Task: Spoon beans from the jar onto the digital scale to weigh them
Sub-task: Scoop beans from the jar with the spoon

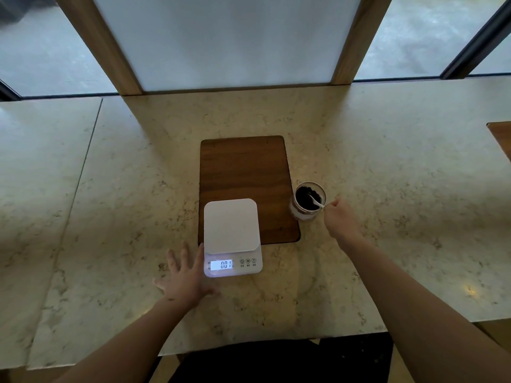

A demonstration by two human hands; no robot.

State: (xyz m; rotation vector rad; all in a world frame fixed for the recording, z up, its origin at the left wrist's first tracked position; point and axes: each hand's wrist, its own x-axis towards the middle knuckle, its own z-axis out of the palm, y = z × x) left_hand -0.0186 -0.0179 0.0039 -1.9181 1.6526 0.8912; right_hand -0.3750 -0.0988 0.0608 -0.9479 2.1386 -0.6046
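Observation:
A white digital scale (231,233) stands at the front of a dark wooden board (246,172), its lit display reading 001 and its weighing plate bare. My left hand (184,272) lies flat on the counter, fingers spread, touching the scale's left edge. To the right of the board is a glass jar (307,201) filled with dark beans. A white spoon (316,200) sits in the jar with its bowl in the beans. My right hand (341,218) is closed on the spoon's handle at the jar's right rim.
The marble counter (110,217) runs wide to both sides, with a seam at the left. A second wooden board edge (502,139) shows at the far right. Wooden posts and a frosted panel (229,42) stand behind the counter.

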